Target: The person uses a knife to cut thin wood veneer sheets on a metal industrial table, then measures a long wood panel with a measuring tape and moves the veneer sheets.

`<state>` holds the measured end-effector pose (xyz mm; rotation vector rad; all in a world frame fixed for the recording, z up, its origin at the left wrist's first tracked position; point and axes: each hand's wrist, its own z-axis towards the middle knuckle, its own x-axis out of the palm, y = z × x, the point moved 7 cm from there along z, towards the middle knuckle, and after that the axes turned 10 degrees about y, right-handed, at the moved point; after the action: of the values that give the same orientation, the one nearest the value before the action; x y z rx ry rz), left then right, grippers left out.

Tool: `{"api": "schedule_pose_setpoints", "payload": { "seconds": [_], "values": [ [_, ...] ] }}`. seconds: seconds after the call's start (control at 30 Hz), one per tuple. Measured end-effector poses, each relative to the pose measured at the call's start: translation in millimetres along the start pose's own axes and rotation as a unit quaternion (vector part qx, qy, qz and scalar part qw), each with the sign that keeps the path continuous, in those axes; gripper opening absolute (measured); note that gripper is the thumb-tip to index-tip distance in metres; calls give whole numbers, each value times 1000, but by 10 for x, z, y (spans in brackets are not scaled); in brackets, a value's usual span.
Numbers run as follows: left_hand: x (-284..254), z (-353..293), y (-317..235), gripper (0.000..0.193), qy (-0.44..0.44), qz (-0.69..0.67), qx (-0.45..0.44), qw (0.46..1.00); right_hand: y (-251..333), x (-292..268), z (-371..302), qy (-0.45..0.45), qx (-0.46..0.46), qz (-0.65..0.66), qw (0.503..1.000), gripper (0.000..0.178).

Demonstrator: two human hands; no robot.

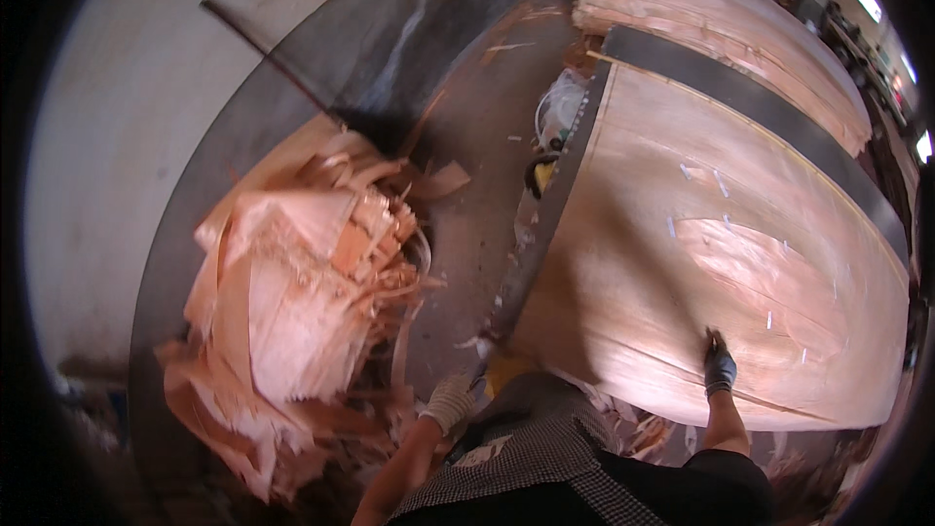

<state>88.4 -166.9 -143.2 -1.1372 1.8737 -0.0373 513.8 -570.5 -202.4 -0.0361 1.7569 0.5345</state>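
Note:
A wide, pale wood veneer sheet (643,263) lies on the bench to my right, with a pinkish veneer patch (769,273) and several small white tape strips on it. My right hand (719,366), in a dark glove with bare fingertips, rests on the near part of this sheet, fingers stretched forward. Close to my waist, left of the bench, my left hand (450,403) wears a white knitted glove. Its fingers look curled around something bluish, too blurred to name. A checked apron (545,448) covers my front.
A large heap of torn veneer scraps (292,302) sits on the floor to my left. A dark rod (273,63) leans above it near the pale wall. Behind the bench's dark edge stands a thick veneer stack (711,10). Clear plastic (560,107) lies beside the bench.

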Motion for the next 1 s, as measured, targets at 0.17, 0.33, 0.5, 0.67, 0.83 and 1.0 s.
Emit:
{"api": "schedule_pose_setpoints", "payload": {
  "seconds": [0.17,0.33,0.5,0.67,0.83,1.0],
  "values": [
    [-795,521,685,43,50,37,55,997,432,10,170,94,166,-60,980,33],
    [-1494,1090,1070,39,-3,92,122,988,2338,197,773,-17,-10,-62,998,19],
    [-1996,1889,1188,41,212,185,135,950,3786,426,799,26,-21,-81,996,14],
    [-2252,2844,1445,43,237,223,237,915,3845,725,652,-6,45,-50,998,20],
    [-2751,3276,466,37,210,173,402,875,3757,750,651,-24,91,-5,996,22],
    [-2838,3864,-289,39,271,250,416,831,3748,833,674,19,163,11,986,25]
  ]
}}
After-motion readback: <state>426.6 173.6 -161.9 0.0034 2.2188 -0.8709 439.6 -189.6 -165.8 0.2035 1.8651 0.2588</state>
